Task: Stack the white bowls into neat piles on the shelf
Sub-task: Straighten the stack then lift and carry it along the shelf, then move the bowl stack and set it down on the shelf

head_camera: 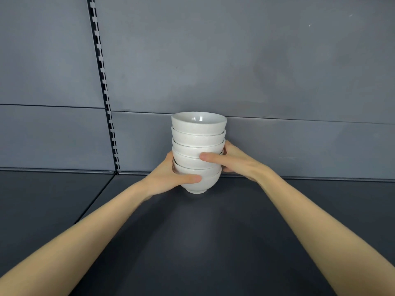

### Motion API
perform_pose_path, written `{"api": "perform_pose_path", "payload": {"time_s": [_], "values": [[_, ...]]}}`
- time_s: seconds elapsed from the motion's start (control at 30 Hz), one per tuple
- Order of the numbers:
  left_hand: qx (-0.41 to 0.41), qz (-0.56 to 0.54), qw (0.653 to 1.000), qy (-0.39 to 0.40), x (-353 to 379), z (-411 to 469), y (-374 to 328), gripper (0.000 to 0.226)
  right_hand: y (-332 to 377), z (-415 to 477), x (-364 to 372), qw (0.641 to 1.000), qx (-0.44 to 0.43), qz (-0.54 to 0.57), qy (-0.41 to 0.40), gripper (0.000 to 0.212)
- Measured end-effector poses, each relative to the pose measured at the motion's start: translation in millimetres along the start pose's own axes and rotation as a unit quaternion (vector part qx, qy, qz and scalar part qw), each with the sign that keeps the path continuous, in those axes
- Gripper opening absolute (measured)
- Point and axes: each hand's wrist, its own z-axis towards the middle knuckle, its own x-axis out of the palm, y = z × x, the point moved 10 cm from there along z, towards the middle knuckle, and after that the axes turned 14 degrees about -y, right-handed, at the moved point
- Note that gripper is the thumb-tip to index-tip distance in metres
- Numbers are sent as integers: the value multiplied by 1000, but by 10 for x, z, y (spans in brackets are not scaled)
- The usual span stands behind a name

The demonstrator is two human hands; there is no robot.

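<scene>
A stack of white bowls, nested upright and glossy, is shown near the back of a dark shelf; six bowls can be counted, with the lower rims set slightly askew. The interior of the top bowl is seen from the front. The foot of the lowest bowl is placed at the shelf surface, though contact cannot be confirmed. The stack is clasped from both sides. The left hand is wrapped round the lowest bowls, its thumb laid across the front. The right hand is held higher, its thumb pressed across the middle bowls. Both forearms are extended. The stack is backed closely by a grey back panel; a slotted upright is seen well to the left. Bare shelf is left on both sides and in front.
</scene>
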Motion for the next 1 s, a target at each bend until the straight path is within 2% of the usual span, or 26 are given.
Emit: {"api": "perform_pose_path", "payload": {"time_s": [0.07,0.13,0.17,0.23,0.3,0.43,0.7,1.0], "values": [[-27,56,998,0,-68,-4,36,71,5,-21,-55,1000,13,-27,-3,27],[-35,123,992,-4,-131,-28,13,60,20,-33,-114,997,20,-74,-9,46],[-36,166,985,-15,-180,-34,-9,61,26,-30,-163,995,22,-100,-16,53],[-36,280,958,-49,-318,-68,-74,63,66,-45,-293,987,12,-158,-36,65],[-16,359,929,-87,-445,-138,-235,48,147,-91,-439,975,-4,-217,-54,80],[52,439,888,-123,-457,-363,-801,32,444,-325,-777,955,-56,-276,-90,83],[207,441,858,-163,245,-767,-2172,41,1054,-1223,-1821,903,-142,-356,-194,67],[333,381,849,-150,1916,-1564,-3389,51,1166,-2843,-3275,828,-162,-448,-294,60]]}}
